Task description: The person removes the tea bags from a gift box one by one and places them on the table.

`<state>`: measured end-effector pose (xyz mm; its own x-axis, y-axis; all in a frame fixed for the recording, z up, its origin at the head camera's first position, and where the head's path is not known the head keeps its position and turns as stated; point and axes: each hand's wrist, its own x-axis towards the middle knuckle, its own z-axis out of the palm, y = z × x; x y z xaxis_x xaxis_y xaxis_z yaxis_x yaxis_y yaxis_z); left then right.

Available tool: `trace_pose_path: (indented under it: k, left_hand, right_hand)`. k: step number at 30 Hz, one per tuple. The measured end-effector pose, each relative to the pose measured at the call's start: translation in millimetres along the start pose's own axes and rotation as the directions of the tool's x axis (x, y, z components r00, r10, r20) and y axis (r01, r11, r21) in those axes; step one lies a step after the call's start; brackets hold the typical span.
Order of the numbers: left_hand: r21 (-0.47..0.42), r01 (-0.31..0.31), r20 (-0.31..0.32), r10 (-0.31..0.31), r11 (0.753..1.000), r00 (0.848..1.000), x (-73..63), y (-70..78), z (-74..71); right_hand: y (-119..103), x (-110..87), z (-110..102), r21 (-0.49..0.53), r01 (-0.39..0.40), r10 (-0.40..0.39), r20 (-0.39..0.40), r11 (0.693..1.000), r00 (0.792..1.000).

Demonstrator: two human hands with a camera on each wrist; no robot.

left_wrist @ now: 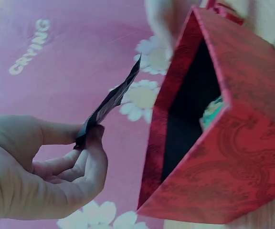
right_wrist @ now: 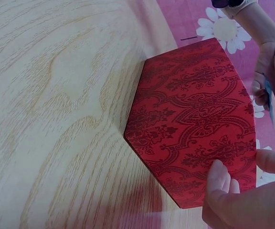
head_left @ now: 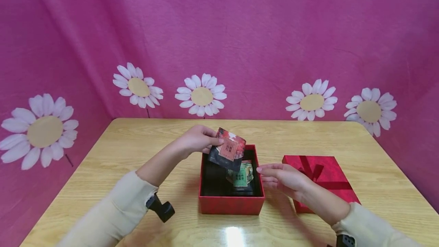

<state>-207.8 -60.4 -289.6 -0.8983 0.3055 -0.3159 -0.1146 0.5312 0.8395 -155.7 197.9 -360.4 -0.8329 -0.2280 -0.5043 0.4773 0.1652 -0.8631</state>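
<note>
Head view: sachet (head_left: 228,149), probably light, pliable, best edge-held, is pinched by left grip (head_left: 199,140); box (head_left: 231,205) touched by relaxed right grip (head_left: 286,179).

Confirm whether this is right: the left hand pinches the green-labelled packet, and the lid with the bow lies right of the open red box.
One slip: the head view shows the left hand pinching the red-labelled packet; the green-labelled packet is inside the open red box. The lid is as you said.
</note>
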Motion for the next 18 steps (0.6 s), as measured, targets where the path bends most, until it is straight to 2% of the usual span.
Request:
trace_pose_path:
  k: [6, 12, 18]
  left_hand:
    - [-0.091, -0.032, -0.097, 0.023, 0.995, 0.995, 0.7, -8.9, -17.3]
    - [-0.181, -0.060, -0.192, 0.024, 0.982, 0.981, 3.2, -25.4, -30.9]
    - [-0.228, -0.091, -0.236, 0.036, 0.969, 0.971, 10.5, -45.6, -42.7]
  right_hand:
    - [-0.5, -0.3, 0.4, -0.006, -0.001, 0.001, -0.015, 1.000, 1.000]
    - [1.1, -0.4, 1.3, -0.014, 0.007, -0.007, -0.010, 1.000, 1.000]
    - [3.3, 0.0, 1.3, -0.035, 0.002, -0.003, -0.027, 0.999, 1.000]
